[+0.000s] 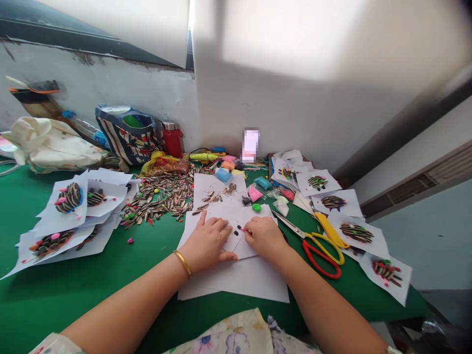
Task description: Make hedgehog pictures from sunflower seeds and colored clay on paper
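Note:
A white sheet of paper (231, 250) lies in front of me on a stack of sheets, with small black oval pieces (236, 233) on it. My left hand (210, 242) rests flat on the paper with its fingers spread, a gold bangle at the wrist. Just right of the black pieces, my right hand (264, 237) is closed in a pinch. A small pink piece (241, 229) shows at its fingertips; its exact kind is too small to tell. Loose striped sunflower seeds (212, 197) lie on the paper beyond my hands.
Scissors (313, 243) and a yellow utility knife (331, 230) lie at right. Seed-covered paper pictures (70, 196) flank both sides. A sunflower seed pile (158, 196) is left of centre. Coloured clay packets (254, 193), a red flask (172, 140) and a striped bag (129, 135) stand behind.

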Motion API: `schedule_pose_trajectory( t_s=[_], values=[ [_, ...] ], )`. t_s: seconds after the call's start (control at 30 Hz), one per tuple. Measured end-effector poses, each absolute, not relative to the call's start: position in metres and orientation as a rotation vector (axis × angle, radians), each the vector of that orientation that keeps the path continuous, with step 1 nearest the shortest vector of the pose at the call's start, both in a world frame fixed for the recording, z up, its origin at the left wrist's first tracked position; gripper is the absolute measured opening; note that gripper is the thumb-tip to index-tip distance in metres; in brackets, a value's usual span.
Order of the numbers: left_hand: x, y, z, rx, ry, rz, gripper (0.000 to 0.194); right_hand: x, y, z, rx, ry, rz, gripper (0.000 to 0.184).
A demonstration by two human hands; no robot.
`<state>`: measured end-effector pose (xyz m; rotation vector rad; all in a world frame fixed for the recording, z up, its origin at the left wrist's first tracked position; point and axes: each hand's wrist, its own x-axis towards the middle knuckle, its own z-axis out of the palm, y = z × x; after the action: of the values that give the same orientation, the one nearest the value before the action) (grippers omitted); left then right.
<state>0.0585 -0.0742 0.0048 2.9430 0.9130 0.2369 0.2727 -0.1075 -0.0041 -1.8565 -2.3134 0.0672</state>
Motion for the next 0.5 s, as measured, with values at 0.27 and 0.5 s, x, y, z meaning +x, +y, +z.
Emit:
schedule_pose_trajectory(
  t_s=[0.27, 0.5],
  values=[
    [0.0583, -0.0739, 0.0046, 2.953, 0.912, 0.253, 0.069, 0.2739, -0.1071, -0.0059, -1.852, -2.287, 0.063, 0.019],
    [0.0578, -0.0736, 0.0045, 2.954, 0.911, 0.235, 0.07, 0.2761, -0.1065, -0.0063, -1.825, -2.283, 0.045, 0.02]
  ],
)
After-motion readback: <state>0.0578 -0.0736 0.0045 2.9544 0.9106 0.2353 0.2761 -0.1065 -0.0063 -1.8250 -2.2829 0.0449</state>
